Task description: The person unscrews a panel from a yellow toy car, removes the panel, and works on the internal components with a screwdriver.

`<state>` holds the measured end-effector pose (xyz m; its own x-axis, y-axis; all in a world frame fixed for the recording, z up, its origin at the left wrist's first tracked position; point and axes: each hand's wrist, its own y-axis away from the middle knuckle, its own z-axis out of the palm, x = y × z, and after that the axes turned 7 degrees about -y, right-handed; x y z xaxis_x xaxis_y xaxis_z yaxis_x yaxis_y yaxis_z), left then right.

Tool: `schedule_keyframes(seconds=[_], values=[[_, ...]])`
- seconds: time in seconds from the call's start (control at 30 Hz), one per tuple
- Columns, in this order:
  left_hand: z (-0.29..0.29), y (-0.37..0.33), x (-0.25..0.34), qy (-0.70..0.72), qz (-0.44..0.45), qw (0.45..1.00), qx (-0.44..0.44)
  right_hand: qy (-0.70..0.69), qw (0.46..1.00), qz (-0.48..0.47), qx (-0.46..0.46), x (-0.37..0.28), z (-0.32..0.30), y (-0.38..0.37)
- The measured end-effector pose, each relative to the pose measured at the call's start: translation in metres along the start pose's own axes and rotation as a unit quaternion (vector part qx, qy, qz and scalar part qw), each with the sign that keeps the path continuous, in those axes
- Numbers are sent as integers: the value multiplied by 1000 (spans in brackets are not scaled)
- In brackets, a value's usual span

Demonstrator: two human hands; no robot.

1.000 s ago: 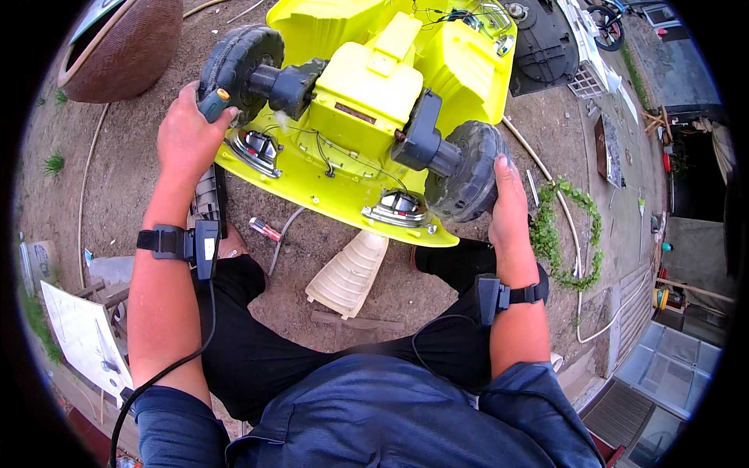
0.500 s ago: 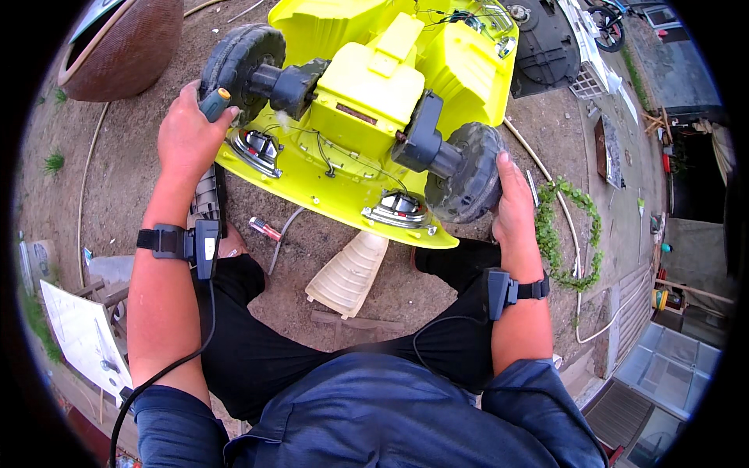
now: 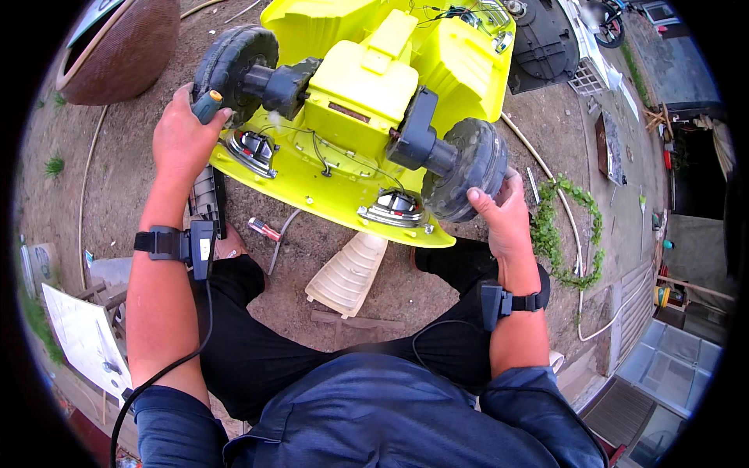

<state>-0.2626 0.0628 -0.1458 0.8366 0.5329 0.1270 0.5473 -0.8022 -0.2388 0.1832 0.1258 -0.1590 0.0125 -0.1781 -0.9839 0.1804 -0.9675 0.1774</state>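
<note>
In front of me a yellow-green plastic ride-on toy car body (image 3: 367,87) lies with its underside up. Black gearboxes and two black plastic wheels stick out of it. My left hand (image 3: 181,134) is closed round a screwdriver (image 3: 206,108) with a dark teal handle and orange end, while its fingers rest against the left wheel (image 3: 238,69). With thumb and fingers my right hand (image 3: 505,212) grips the lower edge of the right wheel (image 3: 466,170). Two lamp units (image 3: 394,208) and thin wires sit along the body's near edge.
Below the car, a red-handled screwdriver (image 3: 265,228) and a beige ribbed plastic piece (image 3: 349,274) lie on the dirt. A large brown pot (image 3: 125,51) stands far left. On the right are a black plastic panel (image 3: 544,43), a hose (image 3: 575,242) and a green vine (image 3: 597,243).
The car body has shifted slightly left and up. My right hand has slid down from the right wheel's outer side to its lower edge; my left hand moved slightly left with the wheel.
</note>
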Motion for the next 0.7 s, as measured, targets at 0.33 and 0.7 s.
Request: schedule_keyframes(seconds=[0.33, 0.7], values=[[-5, 0, 5, 2, -5, 1000, -5, -33, 998, 51, 32, 7, -13, -4], [-4, -1, 3, -12, 3, 1000, -5, 26, 999, 12, 24, -5, -5, 10]])
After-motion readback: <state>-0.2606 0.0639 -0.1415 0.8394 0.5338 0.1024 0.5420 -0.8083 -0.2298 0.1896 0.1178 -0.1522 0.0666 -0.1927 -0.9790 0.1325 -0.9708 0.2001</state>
